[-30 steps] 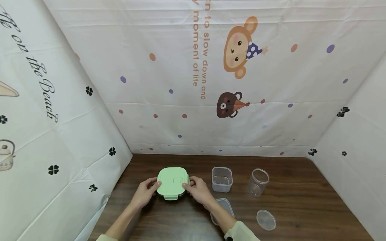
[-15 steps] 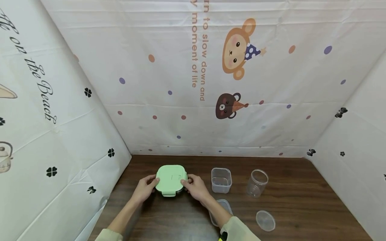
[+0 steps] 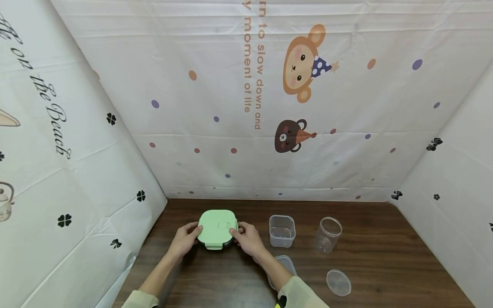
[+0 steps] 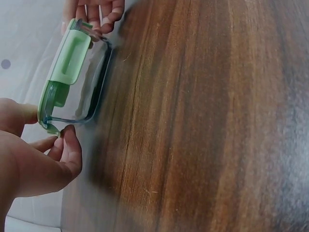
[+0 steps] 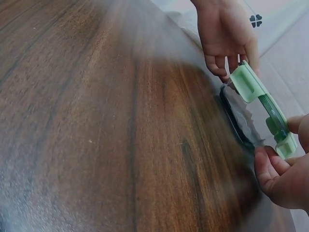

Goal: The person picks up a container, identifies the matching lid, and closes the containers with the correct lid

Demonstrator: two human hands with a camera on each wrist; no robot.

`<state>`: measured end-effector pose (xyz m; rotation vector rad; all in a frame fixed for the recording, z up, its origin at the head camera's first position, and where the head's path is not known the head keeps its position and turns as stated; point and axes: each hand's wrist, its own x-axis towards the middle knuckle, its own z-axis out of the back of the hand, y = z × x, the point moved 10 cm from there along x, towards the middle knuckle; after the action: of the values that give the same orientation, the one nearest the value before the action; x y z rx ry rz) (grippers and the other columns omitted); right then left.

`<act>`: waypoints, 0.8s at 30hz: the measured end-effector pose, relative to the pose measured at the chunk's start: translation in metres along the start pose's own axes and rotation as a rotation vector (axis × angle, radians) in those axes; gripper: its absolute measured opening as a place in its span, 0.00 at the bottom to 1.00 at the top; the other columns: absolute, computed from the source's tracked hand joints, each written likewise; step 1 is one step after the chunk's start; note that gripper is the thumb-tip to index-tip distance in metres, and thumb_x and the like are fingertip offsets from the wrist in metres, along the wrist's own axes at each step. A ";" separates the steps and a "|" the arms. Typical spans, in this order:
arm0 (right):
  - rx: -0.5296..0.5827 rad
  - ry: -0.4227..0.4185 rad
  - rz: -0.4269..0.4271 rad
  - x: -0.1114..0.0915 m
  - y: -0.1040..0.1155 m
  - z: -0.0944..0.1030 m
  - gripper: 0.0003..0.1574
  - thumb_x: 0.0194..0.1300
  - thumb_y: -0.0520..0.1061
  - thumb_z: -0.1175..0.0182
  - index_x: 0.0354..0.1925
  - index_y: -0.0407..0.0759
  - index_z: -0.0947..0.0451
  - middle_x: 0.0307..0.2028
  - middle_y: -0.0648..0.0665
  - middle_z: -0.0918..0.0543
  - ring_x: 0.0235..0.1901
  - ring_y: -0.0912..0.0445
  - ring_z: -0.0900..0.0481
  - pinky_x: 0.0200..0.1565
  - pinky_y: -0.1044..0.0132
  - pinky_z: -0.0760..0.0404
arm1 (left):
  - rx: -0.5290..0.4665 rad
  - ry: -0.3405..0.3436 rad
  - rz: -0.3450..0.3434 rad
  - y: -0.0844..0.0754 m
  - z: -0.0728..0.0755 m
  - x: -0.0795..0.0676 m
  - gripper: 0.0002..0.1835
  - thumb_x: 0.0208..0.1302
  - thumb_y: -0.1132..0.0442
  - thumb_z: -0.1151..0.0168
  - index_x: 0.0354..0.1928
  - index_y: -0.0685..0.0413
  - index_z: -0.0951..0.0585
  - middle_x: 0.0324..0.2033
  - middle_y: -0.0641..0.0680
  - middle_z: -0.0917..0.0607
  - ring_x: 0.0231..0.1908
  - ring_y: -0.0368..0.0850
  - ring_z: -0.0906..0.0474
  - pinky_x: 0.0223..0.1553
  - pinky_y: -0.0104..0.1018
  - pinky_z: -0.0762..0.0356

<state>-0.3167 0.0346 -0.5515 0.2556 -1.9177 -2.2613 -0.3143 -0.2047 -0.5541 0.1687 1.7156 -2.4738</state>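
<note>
A clear glass lunch box point(image 4: 91, 92) with a light green snap lid point(image 3: 217, 226) is held level between both hands, close over or on the dark wood table. My left hand point(image 3: 182, 241) grips its left side, thumb on the lid's edge and fingers curled beneath the rim by a side latch point(image 4: 52, 129). On the opposite side my right hand point(image 3: 249, 240) pinches it, its thumb on top of the lid and its fingertips under a latch point(image 5: 286, 146). The front latch point(image 4: 71, 57) hangs down against the glass wall.
To the right stand a clear square plastic tub point(image 3: 282, 231) and a clear round jar point(image 3: 328, 234). A square lid point(image 3: 285, 263) lies partly hidden under my right forearm, and a round lid point(image 3: 338, 282) lies nearer the front. White printed cloth point(image 3: 231, 107) walls in the table point(image 3: 215, 278).
Both hands have shifted the lunch box slightly toward the back of the table, keeping their hold. The tub, jar and loose lids stay where they were; the head view has shifted slightly.
</note>
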 end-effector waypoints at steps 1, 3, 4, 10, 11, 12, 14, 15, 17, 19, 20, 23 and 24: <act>0.000 0.002 0.003 0.000 0.000 0.000 0.35 0.78 0.49 0.35 0.69 0.26 0.28 0.40 0.40 0.19 0.39 0.42 0.14 0.41 0.47 0.13 | -0.006 0.003 -0.001 0.001 0.000 0.000 0.31 0.83 0.52 0.44 0.75 0.67 0.31 0.66 0.68 0.23 0.59 0.56 0.20 0.55 0.49 0.15; -0.001 0.003 0.003 0.000 -0.001 0.000 0.35 0.78 0.49 0.35 0.69 0.27 0.28 0.40 0.40 0.19 0.39 0.43 0.14 0.41 0.48 0.12 | -0.017 0.006 -0.002 0.001 -0.001 0.000 0.31 0.83 0.52 0.43 0.75 0.67 0.31 0.67 0.68 0.24 0.60 0.57 0.20 0.56 0.49 0.16; -0.006 0.002 -0.001 0.000 -0.001 0.000 0.34 0.78 0.49 0.35 0.69 0.27 0.28 0.39 0.40 0.19 0.38 0.44 0.14 0.41 0.49 0.12 | -0.018 0.007 -0.004 0.002 -0.001 0.001 0.31 0.83 0.52 0.43 0.75 0.67 0.31 0.67 0.69 0.24 0.61 0.58 0.21 0.57 0.50 0.16; -0.009 -0.022 -0.014 0.001 -0.004 0.004 0.33 0.77 0.50 0.35 0.67 0.28 0.26 0.38 0.41 0.19 0.37 0.50 0.15 0.38 0.57 0.13 | -0.021 0.011 -0.005 0.001 -0.003 0.002 0.32 0.82 0.51 0.43 0.75 0.68 0.31 0.68 0.69 0.25 0.61 0.59 0.21 0.56 0.49 0.16; -0.006 -0.024 -0.017 0.000 -0.004 0.004 0.33 0.77 0.50 0.34 0.68 0.27 0.26 0.38 0.41 0.19 0.37 0.49 0.14 0.38 0.57 0.13 | -0.020 0.012 -0.004 0.001 -0.002 0.002 0.32 0.82 0.50 0.42 0.75 0.68 0.31 0.68 0.69 0.25 0.61 0.58 0.21 0.55 0.49 0.15; -0.008 -0.024 -0.020 0.000 -0.005 0.004 0.34 0.77 0.50 0.34 0.68 0.27 0.26 0.37 0.41 0.19 0.37 0.49 0.14 0.38 0.57 0.13 | -0.019 0.013 -0.002 0.001 -0.002 0.001 0.32 0.82 0.50 0.42 0.75 0.68 0.30 0.67 0.69 0.24 0.61 0.58 0.21 0.55 0.48 0.15; -0.017 -0.016 -0.031 -0.002 -0.005 0.004 0.36 0.77 0.51 0.34 0.69 0.27 0.28 0.38 0.42 0.18 0.37 0.48 0.14 0.39 0.57 0.13 | -0.003 0.021 -0.004 0.000 -0.001 0.000 0.33 0.82 0.50 0.42 0.75 0.68 0.31 0.66 0.69 0.24 0.60 0.59 0.21 0.54 0.49 0.15; -0.026 -0.008 -0.032 -0.003 -0.004 0.004 0.38 0.77 0.52 0.34 0.71 0.27 0.30 0.38 0.42 0.17 0.38 0.48 0.14 0.39 0.56 0.13 | 0.010 0.027 -0.004 -0.002 -0.001 0.000 0.33 0.82 0.50 0.42 0.76 0.68 0.32 0.66 0.70 0.24 0.60 0.60 0.21 0.55 0.50 0.15; -0.069 0.015 -0.033 -0.007 0.000 0.005 0.43 0.76 0.53 0.34 0.74 0.27 0.34 0.40 0.42 0.17 0.38 0.48 0.15 0.39 0.56 0.14 | 0.071 0.033 -0.006 -0.005 0.001 -0.002 0.36 0.82 0.49 0.42 0.77 0.69 0.35 0.65 0.71 0.24 0.61 0.64 0.22 0.56 0.54 0.16; -0.129 0.048 -0.025 -0.011 0.005 0.005 0.47 0.76 0.54 0.34 0.77 0.28 0.38 0.44 0.42 0.17 0.39 0.49 0.16 0.39 0.55 0.16 | 0.177 0.031 -0.023 -0.012 0.004 -0.004 0.38 0.81 0.47 0.43 0.78 0.69 0.38 0.68 0.74 0.27 0.66 0.70 0.26 0.60 0.61 0.21; -0.163 0.069 -0.020 -0.014 0.007 0.005 0.48 0.76 0.55 0.34 0.78 0.29 0.40 0.46 0.41 0.18 0.40 0.50 0.17 0.39 0.56 0.16 | 0.237 0.024 -0.034 -0.017 0.005 -0.006 0.40 0.81 0.46 0.42 0.79 0.68 0.38 0.70 0.75 0.29 0.67 0.72 0.29 0.62 0.65 0.24; -0.268 0.132 0.016 -0.023 0.017 0.004 0.49 0.76 0.56 0.34 0.80 0.33 0.42 0.53 0.38 0.18 0.44 0.51 0.17 0.42 0.55 0.16 | 0.416 -0.007 -0.108 -0.038 0.007 -0.012 0.42 0.79 0.45 0.40 0.79 0.68 0.39 0.73 0.77 0.35 0.71 0.77 0.36 0.65 0.72 0.31; -0.290 0.154 0.037 -0.026 0.021 0.004 0.49 0.76 0.56 0.34 0.80 0.34 0.42 0.55 0.37 0.19 0.46 0.51 0.17 0.43 0.54 0.15 | 0.459 -0.015 -0.140 -0.046 0.007 -0.015 0.42 0.78 0.45 0.39 0.79 0.68 0.38 0.74 0.78 0.37 0.71 0.78 0.37 0.66 0.73 0.32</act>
<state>-0.2919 0.0412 -0.5298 0.3394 -1.4862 -2.3802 -0.3073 -0.1945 -0.5067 0.0738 1.1621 -2.9261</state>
